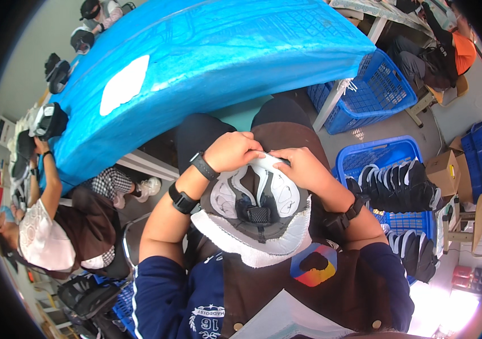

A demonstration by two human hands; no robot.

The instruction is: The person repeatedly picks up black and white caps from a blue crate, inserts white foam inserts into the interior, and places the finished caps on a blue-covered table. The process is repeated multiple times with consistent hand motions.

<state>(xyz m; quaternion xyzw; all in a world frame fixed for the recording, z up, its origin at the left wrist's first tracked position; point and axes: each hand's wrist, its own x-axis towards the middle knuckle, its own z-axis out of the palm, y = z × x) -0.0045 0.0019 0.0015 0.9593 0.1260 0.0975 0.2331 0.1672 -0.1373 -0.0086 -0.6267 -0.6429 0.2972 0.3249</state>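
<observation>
In my lap lies what looks like a cap [258, 206], white and grey, its hollow inside turned up. White strips and printed white panels run through the inside, with a small dark patch in the middle. A thick white band [241, 246] curves along the edge near my body. At the far edge, my left hand [234, 151] pinches the white rim between bent fingers. Close beside it, my right hand [300, 165] grips the same rim, its thumb on the inner side. The fingertips nearly meet, and they partly cover the rim there.
A table under blue sheeting [213, 51] stands ahead, with a white patch [125, 85] on it. Blue baskets [374, 150] at my right hold stacked black pieces [393, 183]. A blue crate [365, 96] sits by the table leg. Co-workers sit left [54, 226] and far right [444, 56].
</observation>
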